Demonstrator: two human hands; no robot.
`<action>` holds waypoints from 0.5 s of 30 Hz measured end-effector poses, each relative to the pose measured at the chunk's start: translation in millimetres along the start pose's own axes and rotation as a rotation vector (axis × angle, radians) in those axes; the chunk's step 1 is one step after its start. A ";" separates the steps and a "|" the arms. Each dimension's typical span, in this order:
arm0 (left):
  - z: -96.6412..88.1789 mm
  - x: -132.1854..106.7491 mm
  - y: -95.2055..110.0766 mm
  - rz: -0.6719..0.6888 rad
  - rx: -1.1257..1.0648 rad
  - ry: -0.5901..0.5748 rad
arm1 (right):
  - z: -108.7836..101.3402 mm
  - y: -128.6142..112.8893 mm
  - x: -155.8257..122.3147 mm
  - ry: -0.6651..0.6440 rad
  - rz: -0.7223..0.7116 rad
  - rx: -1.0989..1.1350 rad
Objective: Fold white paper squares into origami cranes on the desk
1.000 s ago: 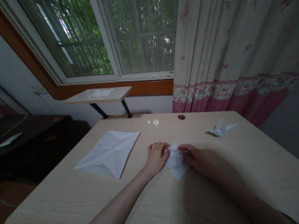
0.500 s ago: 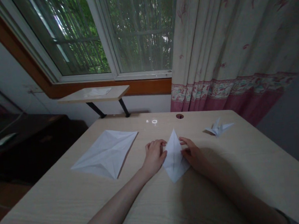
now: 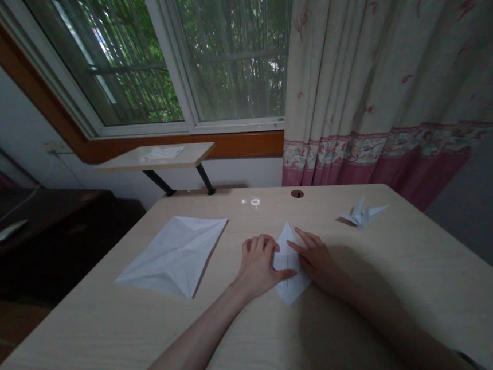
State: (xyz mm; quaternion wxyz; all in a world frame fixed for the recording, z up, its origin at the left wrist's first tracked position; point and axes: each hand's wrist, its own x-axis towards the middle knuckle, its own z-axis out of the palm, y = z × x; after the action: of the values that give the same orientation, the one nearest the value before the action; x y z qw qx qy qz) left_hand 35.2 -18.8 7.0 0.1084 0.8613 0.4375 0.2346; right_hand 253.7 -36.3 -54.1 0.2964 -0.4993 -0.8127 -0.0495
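On the table in front of me lies a folded white paper [image 3: 288, 294], kite-shaped with a pointed tip away from me and a crease down its middle. My left hand [image 3: 259, 268] grips its left side, the thumb reaching across the lower half and the fingers curled at the edge. From the other side, my right hand [image 3: 318, 258] holds the paper, its index finger laid over the upper part and another fingertip near the tip. Both hands cover parts of the paper's edges.
A larger creased white sheet [image 3: 175, 254] lies to the left on the table [image 3: 226, 348]. At the far right sits a folded paper crane [image 3: 362, 215]. A round cable hole [image 3: 297, 194] is near the back edge. Behind it stands a raised shelf [image 3: 127, 159] bearing white paper [image 3: 162, 152].
My left thumb has moved from the paper's left edge across its lower half. My right index finger has shifted inward onto the upper part.
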 end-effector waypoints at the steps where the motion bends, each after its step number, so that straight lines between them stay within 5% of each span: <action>1: 0.8 -0.4 0.1 0.007 -0.002 -0.005 | 0.0 -0.7 -0.5 -0.002 0.000 -0.012; 15: 7.4 -1.6 -2.8 -0.004 -0.037 -0.027 | -5.0 -4.9 -2.2 -0.057 0.036 -0.070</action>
State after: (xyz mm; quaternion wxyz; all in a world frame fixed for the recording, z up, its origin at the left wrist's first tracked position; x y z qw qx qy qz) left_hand 36.1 -18.2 -1.0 0.1304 0.8614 0.4332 0.2310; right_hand 252.4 -42.3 -50.1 0.2563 -0.5250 -0.8095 -0.0585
